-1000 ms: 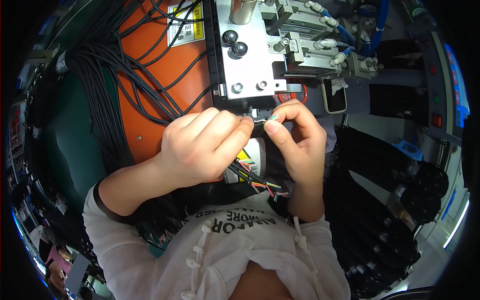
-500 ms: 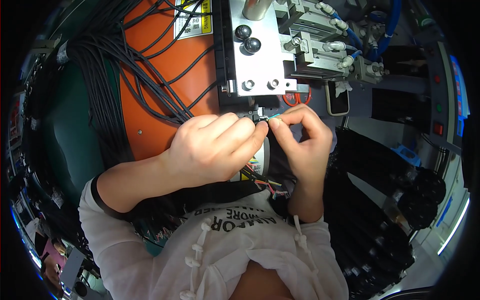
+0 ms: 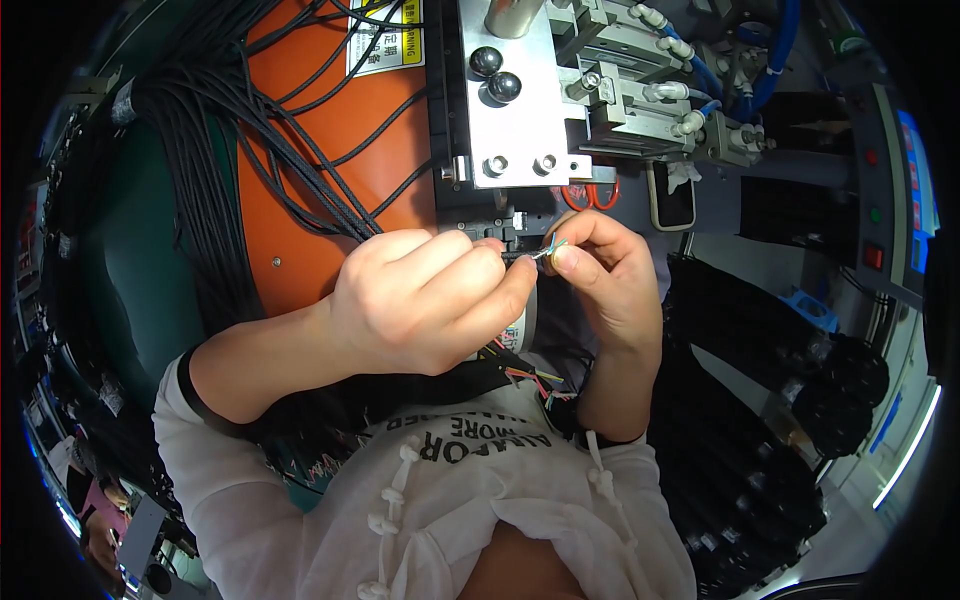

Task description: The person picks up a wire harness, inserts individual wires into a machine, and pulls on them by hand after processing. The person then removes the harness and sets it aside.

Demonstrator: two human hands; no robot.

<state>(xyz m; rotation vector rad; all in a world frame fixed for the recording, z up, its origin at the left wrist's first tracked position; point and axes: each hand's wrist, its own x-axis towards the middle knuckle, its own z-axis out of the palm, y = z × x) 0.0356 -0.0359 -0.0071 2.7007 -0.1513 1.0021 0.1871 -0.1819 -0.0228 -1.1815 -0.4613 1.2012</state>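
My left hand [image 3: 425, 295] is closed, thumb and forefinger pinching a thin black cable [image 3: 515, 255] near its end. Fine coloured wires [image 3: 557, 245], bluish-green and pale, fan out from that cable end. My right hand [image 3: 612, 280] pinches these wires between thumb and forefinger, just right of the left fingertips. Both hands are just below a small dark fixture [image 3: 495, 238] on the front of the machine. How many wires the right fingers grip is hidden. Below the hands, more cable ends with red, yellow and green wires [image 3: 535, 378] lie near my lap.
A bright metal machine block [image 3: 515, 120] with two black ball knobs stands ahead, pneumatic cylinders [image 3: 640, 110] to its right. Red-handled scissors [image 3: 592, 195] and a phone [image 3: 672, 197] lie beyond my right hand. Bundled black cables [image 3: 200, 160] cross the orange panel [image 3: 300, 250] at left.
The cable end has come away from the small fixture toward me. The coloured wires now stand spread at the right fingertips. Both hands have shifted slightly.
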